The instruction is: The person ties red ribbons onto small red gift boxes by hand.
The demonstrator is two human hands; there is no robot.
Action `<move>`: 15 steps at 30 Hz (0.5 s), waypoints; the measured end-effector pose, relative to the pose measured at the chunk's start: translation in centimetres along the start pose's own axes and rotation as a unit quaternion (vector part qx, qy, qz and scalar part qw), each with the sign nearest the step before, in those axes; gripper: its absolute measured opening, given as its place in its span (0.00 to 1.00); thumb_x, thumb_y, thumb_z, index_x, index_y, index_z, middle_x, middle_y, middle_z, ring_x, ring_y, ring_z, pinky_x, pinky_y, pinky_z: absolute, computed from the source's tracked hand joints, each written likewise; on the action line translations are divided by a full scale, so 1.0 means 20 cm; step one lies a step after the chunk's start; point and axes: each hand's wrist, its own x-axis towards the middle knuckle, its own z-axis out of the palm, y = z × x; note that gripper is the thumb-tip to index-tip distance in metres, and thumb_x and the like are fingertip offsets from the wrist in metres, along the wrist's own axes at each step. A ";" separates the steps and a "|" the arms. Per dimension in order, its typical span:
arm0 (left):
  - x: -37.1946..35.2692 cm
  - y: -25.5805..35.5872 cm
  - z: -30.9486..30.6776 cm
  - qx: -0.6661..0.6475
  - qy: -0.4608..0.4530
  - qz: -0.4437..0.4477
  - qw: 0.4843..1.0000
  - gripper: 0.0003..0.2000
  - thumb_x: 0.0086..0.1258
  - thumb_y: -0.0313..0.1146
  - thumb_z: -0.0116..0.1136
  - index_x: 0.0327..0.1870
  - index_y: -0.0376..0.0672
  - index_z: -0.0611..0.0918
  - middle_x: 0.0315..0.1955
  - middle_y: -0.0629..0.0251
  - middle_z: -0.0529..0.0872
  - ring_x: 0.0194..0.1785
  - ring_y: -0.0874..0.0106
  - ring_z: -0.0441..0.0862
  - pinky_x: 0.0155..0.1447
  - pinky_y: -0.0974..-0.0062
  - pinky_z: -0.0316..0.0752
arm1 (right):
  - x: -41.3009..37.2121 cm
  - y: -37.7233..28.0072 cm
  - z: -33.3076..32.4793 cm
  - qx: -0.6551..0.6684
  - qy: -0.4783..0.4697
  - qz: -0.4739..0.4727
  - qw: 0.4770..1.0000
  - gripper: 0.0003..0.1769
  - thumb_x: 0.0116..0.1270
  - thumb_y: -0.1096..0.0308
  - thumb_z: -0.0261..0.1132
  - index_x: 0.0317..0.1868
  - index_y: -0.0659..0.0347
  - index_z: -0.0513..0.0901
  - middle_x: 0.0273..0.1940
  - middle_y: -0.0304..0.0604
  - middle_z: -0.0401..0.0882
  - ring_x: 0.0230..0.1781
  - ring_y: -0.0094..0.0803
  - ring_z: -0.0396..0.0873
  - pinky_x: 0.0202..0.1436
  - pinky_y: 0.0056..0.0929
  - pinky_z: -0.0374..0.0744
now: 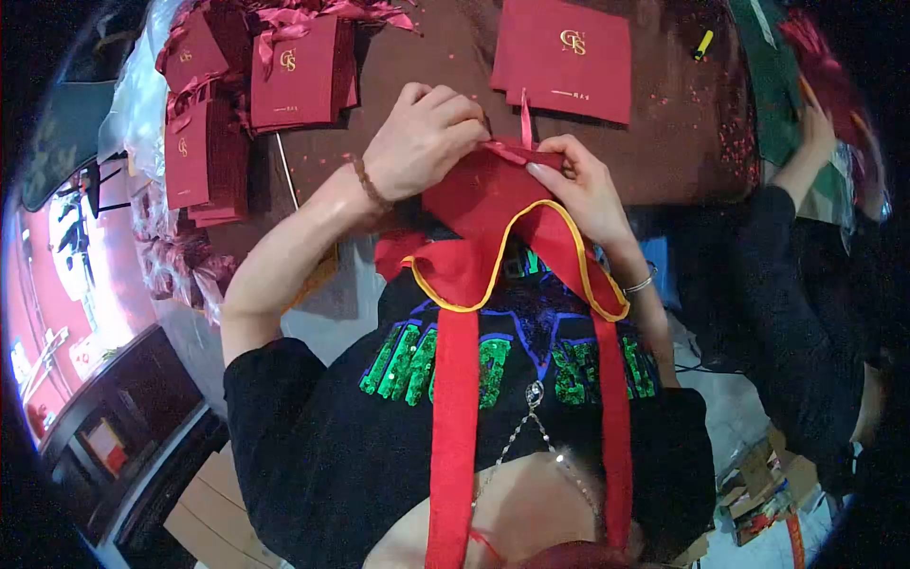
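Observation:
My left hand [427, 133], with a brown bead bracelet at the wrist, is closed in a pinch on a pink-red ribbon [507, 152] at the top edge of a dark red paper gift bag [469, 194]. On the bag's other side, my right hand [583, 185] has its fingers bent and its thumb pressed against the same top edge. One ribbon end [526, 119] sticks up between the hands. The bag is held tilted in front of my red apron [545, 223] with yellow trim, which hides its lower part.
Stacks of red bags [294, 81] with gold lettering and ribbons lie at the left of the brown table [427, 57]. Flat red bags [569, 66] lie at the back. A yellow tool [703, 45] and red scraps are to the right. A co-worker's hand [815, 133] holds red material.

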 end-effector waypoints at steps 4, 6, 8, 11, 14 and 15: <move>-0.05 0.18 -0.03 0.131 0.043 0.032 0.990 0.10 0.50 0.34 0.53 0.34 0.47 0.78 0.32 0.71 0.76 0.43 0.73 0.73 0.49 0.63 0.63 | 0.01 0.02 0.00 -0.011 0.016 -0.013 1.000 0.11 0.62 0.71 0.63 0.43 0.64 0.74 0.34 0.34 0.75 0.35 0.16 0.72 0.39 0.16 0.72; -0.11 0.21 0.02 0.093 0.018 0.005 0.995 0.11 0.50 0.34 0.53 0.36 0.47 0.79 0.34 0.71 0.78 0.44 0.72 0.74 0.49 0.63 0.63 | 0.00 0.04 0.01 0.000 0.019 -0.023 1.000 0.11 0.62 0.71 0.63 0.43 0.65 0.74 0.33 0.34 0.75 0.35 0.16 0.72 0.38 0.16 0.72; -0.13 0.21 0.03 0.041 -0.023 -0.053 0.997 0.11 0.54 0.30 0.54 0.39 0.46 0.79 0.33 0.70 0.80 0.43 0.69 0.75 0.50 0.65 0.62 | 0.00 0.02 0.01 -0.018 0.019 -0.015 1.000 0.11 0.62 0.71 0.63 0.43 0.64 0.74 0.33 0.33 0.74 0.33 0.15 0.71 0.36 0.16 0.71; -0.09 0.16 0.01 -0.104 0.082 -0.174 0.976 0.09 0.58 0.28 0.54 0.40 0.45 0.78 0.31 0.66 0.80 0.39 0.67 0.76 0.47 0.65 0.64 | -0.01 -0.05 0.01 -0.048 0.012 0.021 0.999 0.11 0.61 0.71 0.64 0.42 0.64 0.75 0.31 0.32 0.73 0.31 0.14 0.68 0.34 0.15 0.69; -0.05 -0.02 0.02 -0.272 0.073 -0.370 0.886 0.11 0.63 0.30 0.55 0.46 0.41 0.77 0.32 0.61 0.83 0.37 0.66 0.80 0.43 0.71 0.73 | -0.01 -0.03 0.01 -0.044 0.004 0.001 0.999 0.11 0.60 0.71 0.65 0.42 0.63 0.75 0.30 0.31 0.72 0.30 0.13 0.67 0.32 0.14 0.68; -0.04 -0.07 0.02 -0.318 0.053 -0.386 0.864 0.13 0.64 0.32 0.55 0.48 0.41 0.77 0.30 0.63 0.83 0.35 0.68 0.80 0.43 0.72 0.74 | -0.01 -0.03 0.00 -0.044 0.001 -0.001 0.999 0.11 0.60 0.71 0.65 0.42 0.63 0.75 0.30 0.31 0.72 0.30 0.13 0.67 0.32 0.14 0.68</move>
